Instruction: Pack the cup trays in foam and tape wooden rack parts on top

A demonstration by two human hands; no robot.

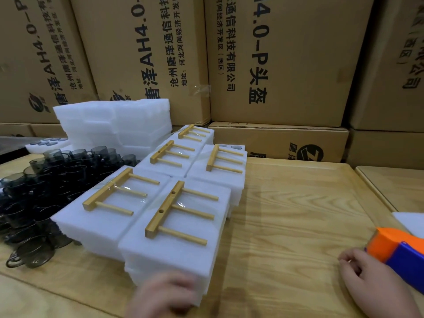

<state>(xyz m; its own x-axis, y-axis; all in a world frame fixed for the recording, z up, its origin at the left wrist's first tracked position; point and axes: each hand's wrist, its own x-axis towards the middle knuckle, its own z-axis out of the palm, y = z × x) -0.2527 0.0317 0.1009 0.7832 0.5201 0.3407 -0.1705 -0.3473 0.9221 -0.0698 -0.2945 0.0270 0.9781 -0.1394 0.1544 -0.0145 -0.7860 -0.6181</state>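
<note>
Several white foam packs lie in rows on the wooden table, each with a wooden rack part taped on top. The nearest foam pack (174, 255) carries a wooden rack part (176, 214) with three pegs. My left hand (163, 297), blurred, rests against this pack's front edge. My right hand (371, 281) lies at the lower right and grips an orange and blue tape dispenser (399, 251). Another taped pack (98, 216) sits just left of the nearest one.
A heap of dark smoky cups (46, 187) fills the left side of the table. Plain foam pieces (119, 120) are stacked behind them. Printed cardboard boxes (275, 60) wall off the back. A white sheet (410, 221) lies at the right edge.
</note>
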